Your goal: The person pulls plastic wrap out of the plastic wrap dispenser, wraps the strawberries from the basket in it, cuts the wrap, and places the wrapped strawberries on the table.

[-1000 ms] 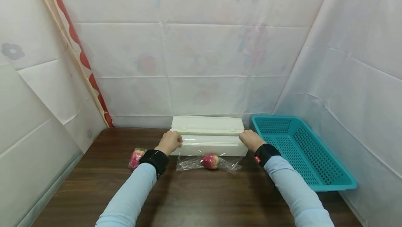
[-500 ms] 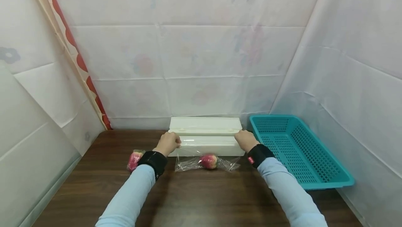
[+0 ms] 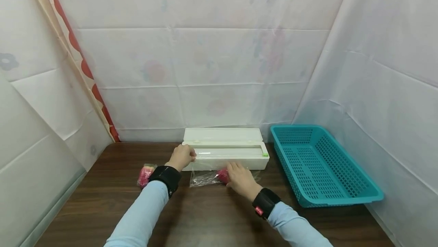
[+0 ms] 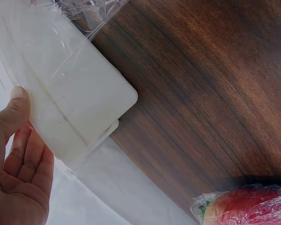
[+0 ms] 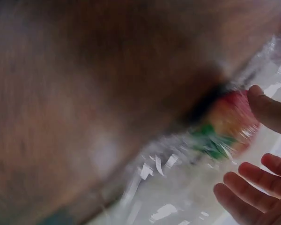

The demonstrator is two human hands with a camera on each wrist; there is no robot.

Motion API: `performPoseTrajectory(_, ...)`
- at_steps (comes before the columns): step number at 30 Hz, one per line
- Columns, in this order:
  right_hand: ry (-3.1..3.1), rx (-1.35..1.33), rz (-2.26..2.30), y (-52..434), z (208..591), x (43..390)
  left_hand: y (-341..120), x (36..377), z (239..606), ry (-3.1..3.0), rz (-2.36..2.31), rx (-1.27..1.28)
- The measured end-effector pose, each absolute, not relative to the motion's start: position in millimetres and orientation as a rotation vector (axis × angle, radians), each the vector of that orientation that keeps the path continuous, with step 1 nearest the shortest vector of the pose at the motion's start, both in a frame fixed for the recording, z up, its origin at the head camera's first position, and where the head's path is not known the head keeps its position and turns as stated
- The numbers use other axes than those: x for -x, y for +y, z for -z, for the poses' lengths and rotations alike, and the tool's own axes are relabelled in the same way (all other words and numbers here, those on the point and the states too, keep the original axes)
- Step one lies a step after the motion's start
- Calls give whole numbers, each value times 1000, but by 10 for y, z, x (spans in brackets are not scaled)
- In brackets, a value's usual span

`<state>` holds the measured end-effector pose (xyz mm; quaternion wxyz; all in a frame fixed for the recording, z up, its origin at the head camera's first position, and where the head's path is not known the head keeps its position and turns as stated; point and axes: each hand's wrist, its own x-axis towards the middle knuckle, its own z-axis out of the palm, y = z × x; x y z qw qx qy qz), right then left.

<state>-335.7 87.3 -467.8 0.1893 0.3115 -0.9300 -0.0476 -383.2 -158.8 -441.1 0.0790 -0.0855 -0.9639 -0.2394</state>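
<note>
A white cling film dispenser (image 3: pixel 226 162) sits at the back of the table with its lid (image 3: pixel 222 134) raised. My left hand (image 3: pixel 181 157) is at its left end, pinching the edge of the cling film (image 4: pixel 61 56) between thumb and curled fingers. Film runs down from the box to the table, over and around a red and yellowish fruit with green leaves (image 5: pixel 232 119). My right hand (image 3: pixel 242 180) is at this fruit, fingers spread and relaxed, covering its right part in the head view. A second film-wrapped red fruit (image 3: pixel 146 174) lies left of my left wrist.
A teal plastic basket (image 3: pixel 301 197) stands on the right of the brown wooden table (image 3: pixel 205 220). White sheets (image 3: pixel 219 68) hang close behind and on both sides. A green slider (image 3: pixel 265 155) shows at the dispenser's right end.
My right hand has left the dispenser's right end and moved left and toward me, down to the fruit. The left hand keeps its hold on the film edge.
</note>
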Motion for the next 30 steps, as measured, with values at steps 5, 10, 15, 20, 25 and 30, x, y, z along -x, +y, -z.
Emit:
performPoseTrajectory(5, -2636, -856, 79, 890, 4816, 3416, -1593, 3833, 4395, -2901, 729, 261)
performPoseTrajectory(10, -2592, -878, 25, 900, 4851, 3459, -1626, 3850, 4380, -2912, 735, 296)
performPoseTrajectory(15, -2587, -914, 33, 900, 4875, 3480, -1695, 3843, 4425, -2825, 836, 362)
performPoseTrajectory(20, -2593, -942, -15, 942, 4906, 3443, -1774, 3754, 4492, -2658, 969, 373)
performPoseTrajectory(25, -2685, -967, -88, 977, 4829, 3323, -1675, 3548, 4383, -2577, 879, 477)
performPoseTrajectory(30, -2837, -985, -192, 971, 4711, 3185, -1445, 3213, 4294, -2614, 784, 697)
